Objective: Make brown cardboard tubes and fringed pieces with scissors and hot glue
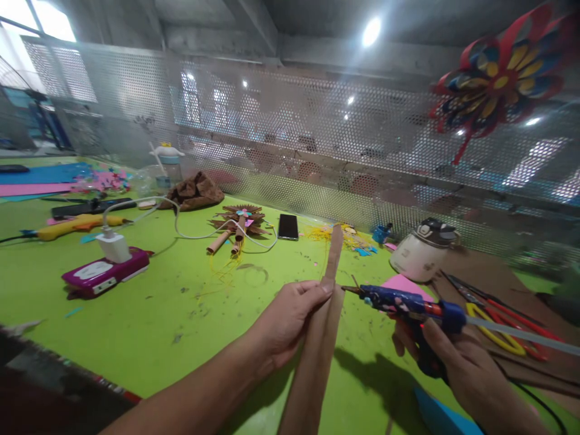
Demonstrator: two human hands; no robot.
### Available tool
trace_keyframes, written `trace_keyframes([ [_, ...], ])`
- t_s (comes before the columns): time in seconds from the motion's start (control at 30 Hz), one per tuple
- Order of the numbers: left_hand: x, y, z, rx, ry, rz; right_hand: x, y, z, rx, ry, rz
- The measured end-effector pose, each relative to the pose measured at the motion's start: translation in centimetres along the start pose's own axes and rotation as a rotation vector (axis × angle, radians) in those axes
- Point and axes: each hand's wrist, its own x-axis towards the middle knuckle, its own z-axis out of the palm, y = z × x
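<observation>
My left hand [292, 320] pinches a long brown cardboard strip [312, 368] between thumb and fingers above the green table. A narrower piece [334, 251] of the same brown material sticks up beyond my thumb. On the right, my right hand [457, 356] is wrapped round the handle of a dark blue glue gun [403, 302]. A clear glue stick [512, 332] runs out of its back. The gun's nozzle points left, close to the strip's right edge; whether it touches cannot be made out. The near end of the strip leaves the bottom of the view.
A purple power strip [106, 272] with a white charger and a yellow glue gun [72, 226] lie left. Brown paper tubes [226, 238], a phone [288, 227] and yellow shreds [333, 235] lie ahead. A kettle [421, 251] and scissors [493, 329] are at right.
</observation>
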Motion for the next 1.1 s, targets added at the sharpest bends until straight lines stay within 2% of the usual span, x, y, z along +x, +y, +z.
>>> trace_keyframes([
  [0.13,-0.1,0.2,0.1,-0.006,0.019,0.008,0.0,0.3,-0.2,0.008,-0.051,-0.005],
  [0.47,0.1,0.0,0.0,-0.004,0.018,0.03,-0.6,-0.7,0.1,-0.022,0.039,-0.032],
  [1.1,-0.1,0.1,0.1,0.038,0.02,0.035,-0.2,-0.6,0.1,0.004,0.062,-0.055],
])
